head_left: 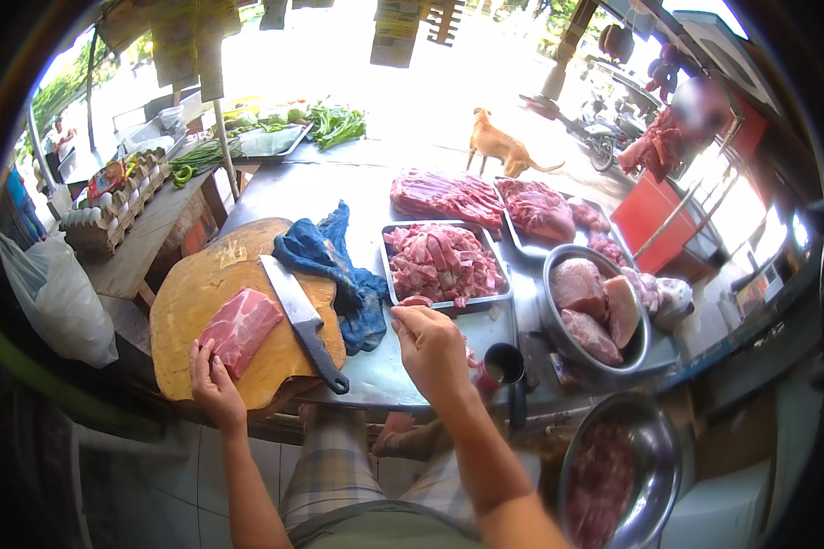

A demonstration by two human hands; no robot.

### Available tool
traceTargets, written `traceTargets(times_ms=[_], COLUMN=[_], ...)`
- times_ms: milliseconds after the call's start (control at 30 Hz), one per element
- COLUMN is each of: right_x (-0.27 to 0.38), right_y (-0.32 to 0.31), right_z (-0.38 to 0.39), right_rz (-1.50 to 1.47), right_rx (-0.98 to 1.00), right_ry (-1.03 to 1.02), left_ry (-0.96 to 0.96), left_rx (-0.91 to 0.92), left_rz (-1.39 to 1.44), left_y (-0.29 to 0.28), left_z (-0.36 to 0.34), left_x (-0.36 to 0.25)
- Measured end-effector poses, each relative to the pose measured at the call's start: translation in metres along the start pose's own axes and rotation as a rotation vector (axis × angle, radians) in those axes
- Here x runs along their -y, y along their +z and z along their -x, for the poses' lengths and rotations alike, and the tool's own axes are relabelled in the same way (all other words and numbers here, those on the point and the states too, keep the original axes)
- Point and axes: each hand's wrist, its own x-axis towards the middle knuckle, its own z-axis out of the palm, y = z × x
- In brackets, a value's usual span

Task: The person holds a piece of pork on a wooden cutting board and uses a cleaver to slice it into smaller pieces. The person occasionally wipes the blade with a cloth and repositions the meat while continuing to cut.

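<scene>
On the round wooden chopping board [178, 302] lies a slab of raw meat [247, 320]. My left hand [216, 382] grips its near end, fingers closed along the edge. Beside the slab rests a large knife [293, 302], its dark handle toward me, with a blue cloth [325, 247] behind it. My right hand [430, 352] is closed in a pinch at the near edge of a metal tray [395, 291] heaped with cut meat pieces [444, 261]. A small piece of meat [417, 300] shows at its fingertips; the rest of the grip is hidden.
Larger cuts [449, 197] lie beyond the tray, and a metal bowl of meat [645, 334] stands right. A dark cup [504, 363] sits near the front edge. Lower right is another meat bowl [664, 476]. Egg trays [119, 215] are left; a dog [499, 146] stands beyond.
</scene>
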Motion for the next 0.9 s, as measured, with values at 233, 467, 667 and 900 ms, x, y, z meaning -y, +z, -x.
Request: traceTargets(times_ms=[233, 467, 667, 900], right_x=[0.0, 0.014, 0.022, 0.024], right_y=[0.0, 0.015, 0.022, 0.029], right_z=[0.016, 0.026, 0.032, 0.041], right_rz=[-0.006, -0.094, -0.122, -0.156], right_rx=[0.126, 0.206, 0.296, 0.331], right_ry=[0.036, 0.005, -0.007, 0.028], left_ry=[0.028, 0.033, 0.021, 0.014], left_rx=[0.014, 0.013, 0.021, 0.019], left_rz=[-0.034, -0.008, -0.033, -0.008], left_y=[-0.002, -0.002, -0.003, -0.002], left_z=[-0.001, -0.001, -0.001, -0.001], left_x=[0.001, 0.001, -0.001, 0.001])
